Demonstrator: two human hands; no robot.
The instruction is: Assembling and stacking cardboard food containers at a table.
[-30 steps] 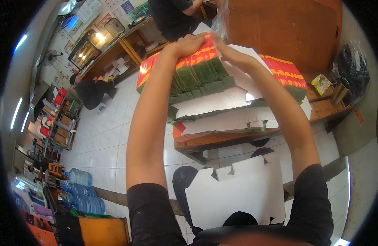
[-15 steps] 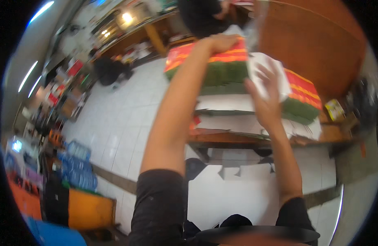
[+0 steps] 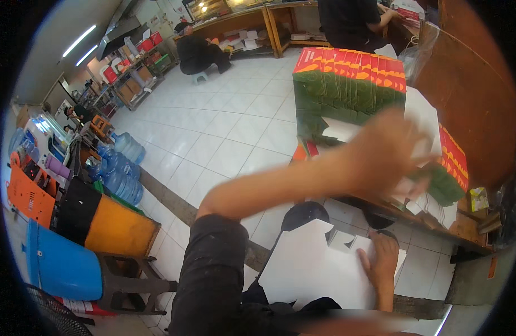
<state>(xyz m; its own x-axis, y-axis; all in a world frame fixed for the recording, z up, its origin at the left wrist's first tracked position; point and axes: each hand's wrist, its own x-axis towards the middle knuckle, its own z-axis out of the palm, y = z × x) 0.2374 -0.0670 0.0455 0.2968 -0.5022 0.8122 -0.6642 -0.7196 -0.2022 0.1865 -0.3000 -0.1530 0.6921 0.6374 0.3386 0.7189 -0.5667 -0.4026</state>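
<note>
My left hand [image 3: 389, 154] reaches across to the right, over the workbench. Motion smears its fingers, so whether it holds anything is hidden. Beside it stands a packed row of folded cardboard boxes [image 3: 350, 84], red and orange on top and green on the side. A second row of the same boxes [image 3: 453, 159] lies further right, with white cardboard [image 3: 423, 115] between the two. On my lap rests a pile of flat white cardboard blanks [image 3: 319, 263] with cut flaps. My right hand [image 3: 381, 260] lies on its right part, thumb apart from the fingers.
A wooden workbench [image 3: 468, 227] carries the boxes, with a brown wooden panel [image 3: 482, 89] behind. Blue water bottles [image 3: 118, 179], an orange bin [image 3: 121, 229] and a dark stool [image 3: 129, 280] stand left. One person [image 3: 199, 53] sits far off; another [image 3: 350, 25] works beyond the boxes.
My left hand has left the top of the boxes and swung right and nearer. My right hand has dropped from the white cardboard to the blanks on my lap. The view has turned left.
</note>
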